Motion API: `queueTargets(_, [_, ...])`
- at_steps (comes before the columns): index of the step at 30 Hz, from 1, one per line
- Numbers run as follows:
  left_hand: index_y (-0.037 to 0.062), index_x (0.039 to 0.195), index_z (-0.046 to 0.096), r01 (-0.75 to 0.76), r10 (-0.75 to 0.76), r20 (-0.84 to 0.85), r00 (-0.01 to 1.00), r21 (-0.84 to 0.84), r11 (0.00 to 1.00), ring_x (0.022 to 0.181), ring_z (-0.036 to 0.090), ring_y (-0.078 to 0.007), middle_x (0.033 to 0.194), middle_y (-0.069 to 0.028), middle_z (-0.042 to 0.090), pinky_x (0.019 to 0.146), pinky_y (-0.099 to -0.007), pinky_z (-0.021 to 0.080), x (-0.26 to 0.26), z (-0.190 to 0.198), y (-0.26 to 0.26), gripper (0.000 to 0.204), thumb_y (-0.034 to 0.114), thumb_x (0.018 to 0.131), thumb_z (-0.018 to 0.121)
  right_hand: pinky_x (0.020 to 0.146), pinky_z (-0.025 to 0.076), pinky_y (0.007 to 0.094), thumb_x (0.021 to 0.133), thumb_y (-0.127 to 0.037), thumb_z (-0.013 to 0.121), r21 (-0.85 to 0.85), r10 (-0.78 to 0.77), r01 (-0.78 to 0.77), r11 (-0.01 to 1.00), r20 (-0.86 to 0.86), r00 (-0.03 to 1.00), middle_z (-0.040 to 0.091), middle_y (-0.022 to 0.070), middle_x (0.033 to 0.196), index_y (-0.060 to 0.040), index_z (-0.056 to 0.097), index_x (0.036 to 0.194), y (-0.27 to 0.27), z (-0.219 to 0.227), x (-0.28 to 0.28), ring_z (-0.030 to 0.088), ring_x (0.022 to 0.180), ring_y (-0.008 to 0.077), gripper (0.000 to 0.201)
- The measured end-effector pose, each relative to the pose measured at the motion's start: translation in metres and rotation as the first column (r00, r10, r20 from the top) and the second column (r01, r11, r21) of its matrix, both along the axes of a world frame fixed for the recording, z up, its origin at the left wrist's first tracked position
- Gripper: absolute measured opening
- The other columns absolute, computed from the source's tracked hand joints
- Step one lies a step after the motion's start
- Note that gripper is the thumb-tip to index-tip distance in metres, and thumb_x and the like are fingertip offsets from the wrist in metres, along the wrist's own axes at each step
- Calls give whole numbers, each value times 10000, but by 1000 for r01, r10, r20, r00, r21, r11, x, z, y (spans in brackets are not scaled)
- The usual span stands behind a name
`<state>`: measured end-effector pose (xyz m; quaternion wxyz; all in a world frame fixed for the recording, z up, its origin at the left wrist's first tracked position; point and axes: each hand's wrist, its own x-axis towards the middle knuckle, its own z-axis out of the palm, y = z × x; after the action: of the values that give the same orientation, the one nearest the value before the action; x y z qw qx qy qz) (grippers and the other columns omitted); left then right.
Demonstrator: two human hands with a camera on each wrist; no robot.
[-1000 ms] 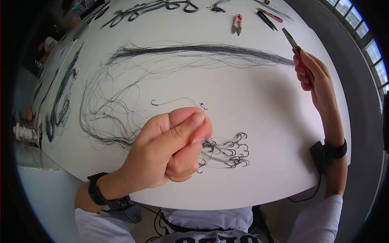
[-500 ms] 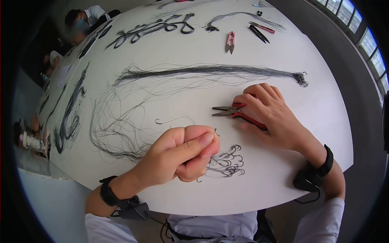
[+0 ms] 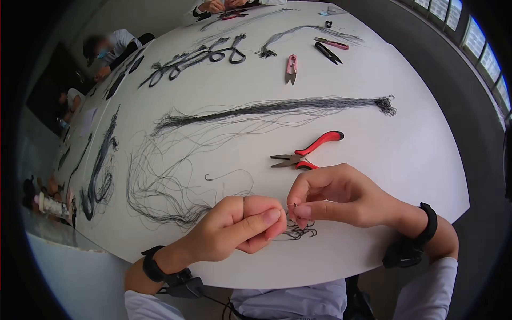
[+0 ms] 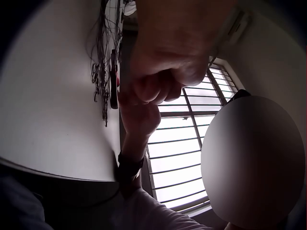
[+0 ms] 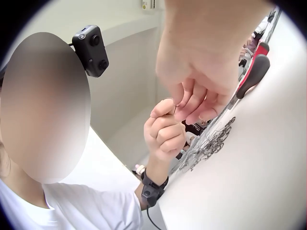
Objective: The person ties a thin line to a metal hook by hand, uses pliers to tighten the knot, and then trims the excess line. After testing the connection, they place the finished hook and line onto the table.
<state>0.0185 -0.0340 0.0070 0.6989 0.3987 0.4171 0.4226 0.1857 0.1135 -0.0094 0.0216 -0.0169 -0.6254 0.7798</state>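
A fine line [image 3: 290, 205] appears to be readied for a knot between two hands above a white table [image 3: 325, 264]. It seems to be gripped in the left hand [image 3: 234, 229], whose thumb is pressed on curled fingers, and is pinched by the right hand [image 3: 346, 197] between thumb and forefinger. Hooks [image 3: 303, 233] are clustered below the hands; pliers [image 3: 325, 140] are seen just beyond the right. A steady pull is probably called for next.

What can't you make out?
Head: pliers, lower handle mostly behind the right grip.
Head: hook pile, partly behind the left grip.
Head: small dark piece at the right grip, too tiny.
Head: far person, cut off at top.
Left wrist: left grip's contents, behind its curled fingers.
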Motion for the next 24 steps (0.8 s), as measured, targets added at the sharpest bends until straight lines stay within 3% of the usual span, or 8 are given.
queueTargets(2, [24,792,511,-92,112,-219,969,98,991,503,305,-31,610,26,399,458,-191,247,3,3,0,307,206,978,350,736,461,254,874,-42,569,82,-38,37,996,-1,999,631,79,841,33,620,920,0,7,2,588,785,104,101])
queueTargets(6, [-1,872,566,-253,339,-313,887,285,924,563,442,-42,679,-3,514,507,-178,347,7,-8,1,224,151,953,422,705,471,247,843,-32,614,206,-146,146,968,-17,989,643,66,738,30,640,843,-3,10,3,608,708,113,68])
queueTargets(8, [3,931,589,-251,540,-379,751,592,766,649,554,-84,778,-45,601,572,-194,433,12,-14,3,94,64,886,534,704,476,245,837,-27,620,191,-155,153,969,-9,988,648,69,743,30,643,847,-5,11,3,614,709,114,63])
queueTargets(9, [3,931,589,-252,539,-381,751,590,767,649,554,-84,778,-45,601,572,-194,433,11,-12,3,94,64,886,534,704,481,244,832,-22,625,179,-164,162,971,1,986,653,71,747,29,646,850,-5,11,3,619,710,115,59])
queueTargets(11, [18,942,603,-29,547,-572,611,674,738,709,607,-129,851,-74,630,623,-219,481,9,-6,5,138,-13,807,612,706,486,246,830,-18,624,180,-162,158,971,6,987,655,75,751,30,648,854,-5,9,4,622,712,117,58])
queueTargets(14, [15,896,612,53,599,-559,574,755,654,712,621,-163,818,-104,630,617,-243,491,9,-8,8,197,-98,736,622,709,491,248,829,-8,621,185,-166,161,970,16,986,656,78,757,34,647,857,-5,7,5,625,717,120,56])
queueTargets(18, [17,877,615,74,592,-589,549,740,668,715,630,-176,824,-104,635,617,-251,498,7,-8,7,165,-82,746,626,725,497,240,857,-35,579,215,-139,138,967,-12,990,639,61,803,43,634,921,-4,6,4,619,747,101,116])
queueTargets(24, [5,854,612,-55,592,-531,606,715,697,701,629,-160,797,-105,635,608,-244,496,7,-12,5,156,-97,738,619,699,490,247,860,-1,523,119,-96,91,989,45,994,616,60,790,51,609,903,-3,2,4,599,718,109,110])
